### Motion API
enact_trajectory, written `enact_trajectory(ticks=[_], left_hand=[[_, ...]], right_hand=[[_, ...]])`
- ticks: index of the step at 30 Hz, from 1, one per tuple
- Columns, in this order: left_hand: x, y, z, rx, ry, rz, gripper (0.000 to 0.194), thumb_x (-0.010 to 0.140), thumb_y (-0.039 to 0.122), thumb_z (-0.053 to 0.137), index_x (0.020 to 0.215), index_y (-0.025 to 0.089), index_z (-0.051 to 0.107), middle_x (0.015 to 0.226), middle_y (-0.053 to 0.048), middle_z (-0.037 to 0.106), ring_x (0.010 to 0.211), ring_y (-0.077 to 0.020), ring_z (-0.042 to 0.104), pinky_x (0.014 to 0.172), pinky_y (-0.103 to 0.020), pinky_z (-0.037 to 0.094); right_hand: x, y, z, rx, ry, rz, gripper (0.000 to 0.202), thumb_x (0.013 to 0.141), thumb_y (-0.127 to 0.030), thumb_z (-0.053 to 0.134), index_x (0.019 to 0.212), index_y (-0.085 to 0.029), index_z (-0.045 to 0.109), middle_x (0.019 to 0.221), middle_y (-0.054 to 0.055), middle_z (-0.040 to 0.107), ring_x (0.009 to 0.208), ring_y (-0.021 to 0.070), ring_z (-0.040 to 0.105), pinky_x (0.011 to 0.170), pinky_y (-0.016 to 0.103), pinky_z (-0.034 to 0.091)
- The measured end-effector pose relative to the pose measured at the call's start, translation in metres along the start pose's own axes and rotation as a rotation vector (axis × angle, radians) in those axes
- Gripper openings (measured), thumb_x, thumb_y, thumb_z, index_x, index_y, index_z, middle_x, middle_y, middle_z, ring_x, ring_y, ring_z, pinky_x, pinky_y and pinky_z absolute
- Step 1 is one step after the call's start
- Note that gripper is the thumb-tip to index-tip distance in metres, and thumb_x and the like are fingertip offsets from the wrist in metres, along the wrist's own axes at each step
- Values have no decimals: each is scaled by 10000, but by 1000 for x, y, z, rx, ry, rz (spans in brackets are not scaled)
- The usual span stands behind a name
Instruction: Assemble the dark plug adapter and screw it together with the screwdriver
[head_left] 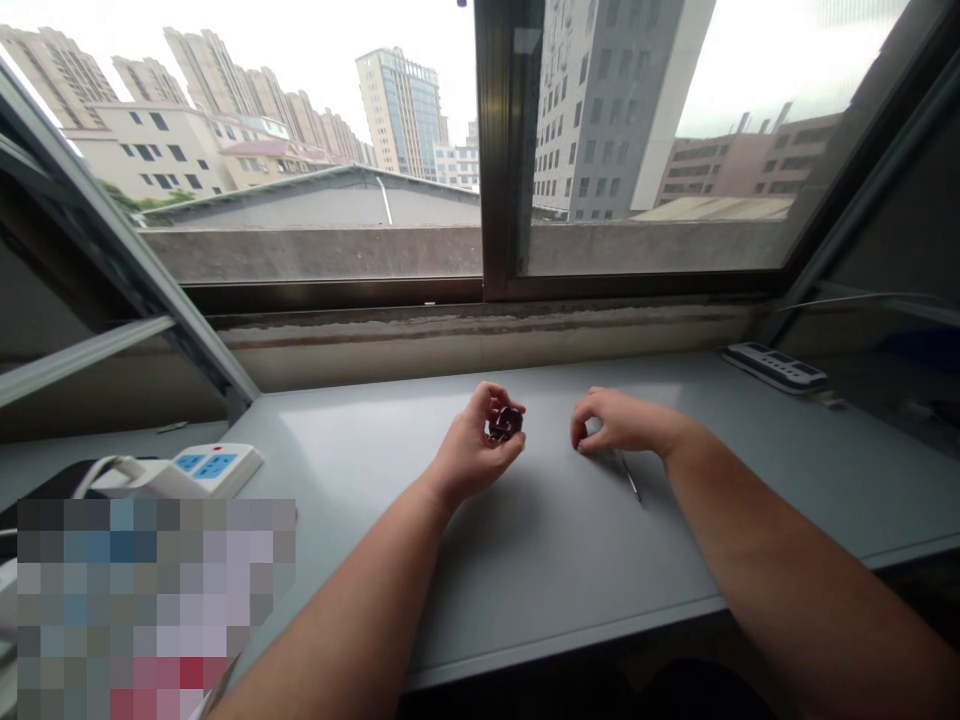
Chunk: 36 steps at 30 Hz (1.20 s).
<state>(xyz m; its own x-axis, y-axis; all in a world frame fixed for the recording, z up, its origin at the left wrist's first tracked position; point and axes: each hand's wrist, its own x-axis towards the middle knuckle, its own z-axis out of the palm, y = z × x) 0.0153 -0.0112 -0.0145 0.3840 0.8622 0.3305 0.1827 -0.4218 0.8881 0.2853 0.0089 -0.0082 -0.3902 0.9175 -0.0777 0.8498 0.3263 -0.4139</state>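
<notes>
Over the middle of the table, my left hand (480, 445) is closed around a small dark, rounded object with shiny parts (505, 424); its exact kind does not show. To the right, my right hand (611, 420) is bent down to the tabletop, thumb and fingers curled together in a pinch. Whatever sits between those fingertips, if anything, is too small to make out. A thin metal rod-like tool (631, 478) shows just below the right hand; its upper end is hidden, and I cannot tell whether it lies on the table or touches the palm.
The pale grey tabletop (570, 580) stretches under both arms. A white power strip (217, 465) with blue sockets and a plug stands at the left, beside a blurred-out patch. Another power strip (776, 368) lies at the back right. Behind are a window and slanted metal frames.
</notes>
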Motion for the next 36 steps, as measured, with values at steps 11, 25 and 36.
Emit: enact_trajectory(ticks=[11,25,36], left_hand=[[-1,-5,-4,191,-220,31,408,696,234,816,1088,230,702,1169,-64,484,849,-142,596,673,-256,554],[1,-3,3,484,-279,46,397,684,537,873,765,208,666,794,-4,637,722,-175,576,652,-286,411],[-3,0,5,617,-357,-26,424,803,609,746,984,240,638,1039,-53,693,967,-288,653,787,-362,453]], right_hand=[[-4,-12,-9,299,133,-200,191,892,-352,637,934,-183,715,837,31,706,753,167,591,715,295,474],[-3,-42,6,704,-78,-412,239,883,-367,735,960,-145,699,920,58,726,865,171,662,837,339,545],[2,-53,17,586,-92,-365,99,857,-255,703,907,-170,695,889,41,731,848,183,671,816,325,542]])
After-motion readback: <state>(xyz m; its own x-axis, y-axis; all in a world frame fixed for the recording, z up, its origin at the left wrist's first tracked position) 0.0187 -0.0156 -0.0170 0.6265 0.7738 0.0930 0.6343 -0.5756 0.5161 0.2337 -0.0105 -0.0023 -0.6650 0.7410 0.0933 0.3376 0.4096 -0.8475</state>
